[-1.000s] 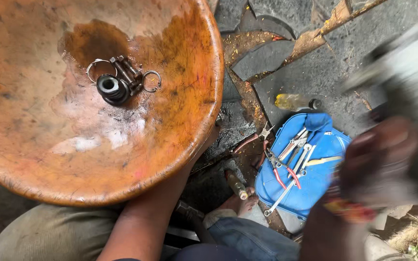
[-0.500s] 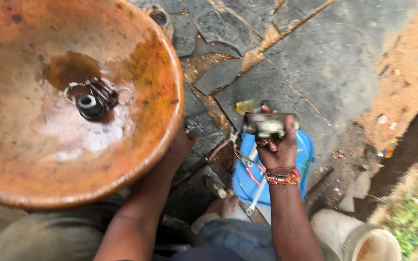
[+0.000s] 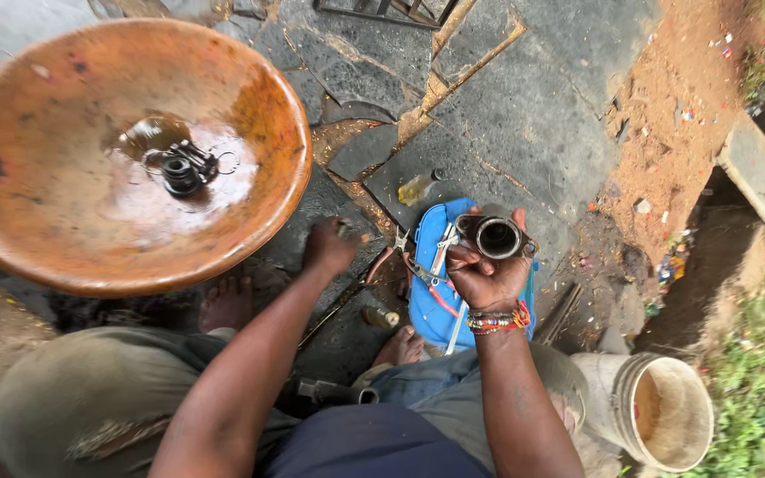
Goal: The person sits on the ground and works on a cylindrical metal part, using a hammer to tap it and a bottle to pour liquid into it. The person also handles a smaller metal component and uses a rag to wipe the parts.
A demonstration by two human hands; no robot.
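Metal cylinder part point(image 3: 498, 237), short and hollow with a dark open bore facing up, sits in my right hand point(image 3: 489, 274), fingers wrapped around its outer wall and thumb across the near side; it is raised above the blue tool pouch point(image 3: 427, 305) on the paved ground point(image 3: 524, 115). I judge the part rigid and fairly heavy for its bulk, likely oily and therefore slippery, so the grip belongs on the outer wall, clear of the bore and of any thin edges. My left hand point(image 3: 329, 248) is down at the ground just beside the near rim of the rusty orange basin point(image 3: 250, 115), fingers curled in; whether they clench anything I cannot tell. Inside the basin, in a shallow dark pool near its middle, lie small metal parts point(image 3: 186, 166): a dark ring-shaped piece and a few loose clips, touching one another. Pliers and other hand tools point(image 3: 436, 257) lie across the far-left corner of the pouch, directly under the raised part. A small yellowish bottle point(image 3: 418, 188) rests just beyond the pouch's far edge. A white bucket point(image 3: 652, 416) stands near my right knee, well apart from the basin. My bare feet point(image 3: 227, 301) rest between basin and pouch, crowding that gap.
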